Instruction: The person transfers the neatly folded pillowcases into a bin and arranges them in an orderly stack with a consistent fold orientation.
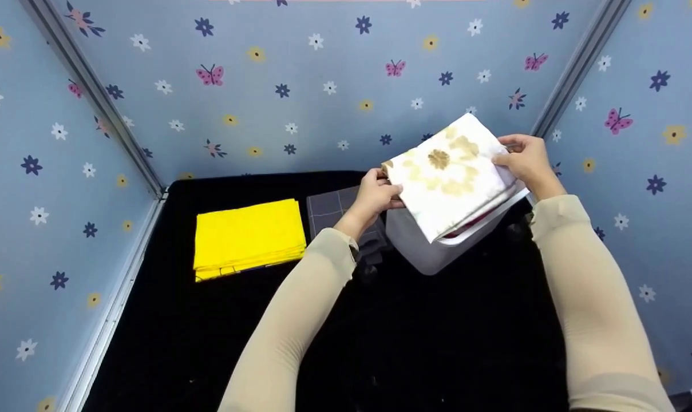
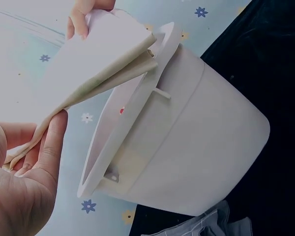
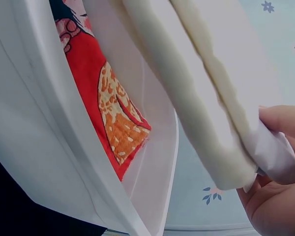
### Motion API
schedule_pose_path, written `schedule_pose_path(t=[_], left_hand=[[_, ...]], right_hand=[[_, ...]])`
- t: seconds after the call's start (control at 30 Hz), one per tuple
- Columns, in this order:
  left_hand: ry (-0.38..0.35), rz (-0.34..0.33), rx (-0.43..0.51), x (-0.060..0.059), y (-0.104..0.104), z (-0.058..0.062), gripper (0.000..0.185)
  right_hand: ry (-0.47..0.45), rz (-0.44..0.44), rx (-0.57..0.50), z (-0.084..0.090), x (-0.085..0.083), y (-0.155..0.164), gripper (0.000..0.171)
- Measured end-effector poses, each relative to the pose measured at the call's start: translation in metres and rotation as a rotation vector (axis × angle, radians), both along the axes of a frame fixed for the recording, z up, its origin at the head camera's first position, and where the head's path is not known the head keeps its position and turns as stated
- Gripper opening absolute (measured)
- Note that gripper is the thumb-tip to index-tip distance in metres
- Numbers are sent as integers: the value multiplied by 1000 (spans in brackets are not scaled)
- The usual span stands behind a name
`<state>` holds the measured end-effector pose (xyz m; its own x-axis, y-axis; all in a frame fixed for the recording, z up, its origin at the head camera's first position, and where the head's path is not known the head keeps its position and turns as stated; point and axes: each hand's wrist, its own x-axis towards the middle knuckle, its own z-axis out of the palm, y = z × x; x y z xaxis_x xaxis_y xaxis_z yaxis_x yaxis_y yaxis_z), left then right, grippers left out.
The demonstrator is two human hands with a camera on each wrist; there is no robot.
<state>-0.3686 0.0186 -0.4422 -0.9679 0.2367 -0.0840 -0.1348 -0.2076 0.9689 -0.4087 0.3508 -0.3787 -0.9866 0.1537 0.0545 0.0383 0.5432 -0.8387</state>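
Note:
A folded white cloth with a tan flower print is held over the mouth of a white bin. My left hand pinches its left corner and my right hand pinches its right corner. In the left wrist view the folded cloth slants down toward the bin's rim, with my left thumb on it. The right wrist view shows the cloth's thick folded edge above the bin, with a red and orange patterned cloth lying inside.
A stack of folded yellow cloth lies on the black table to the left. A folded grey checked cloth sits beside the bin. Blue flowered walls enclose the table on three sides.

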Motion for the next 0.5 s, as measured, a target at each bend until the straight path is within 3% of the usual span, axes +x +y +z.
schedule_pose_path(t=[0.5], left_hand=[[-19,9,-3,-6,19,-10,61]], right_hand=[[-8,-19,-6,2,-16,10,43]])
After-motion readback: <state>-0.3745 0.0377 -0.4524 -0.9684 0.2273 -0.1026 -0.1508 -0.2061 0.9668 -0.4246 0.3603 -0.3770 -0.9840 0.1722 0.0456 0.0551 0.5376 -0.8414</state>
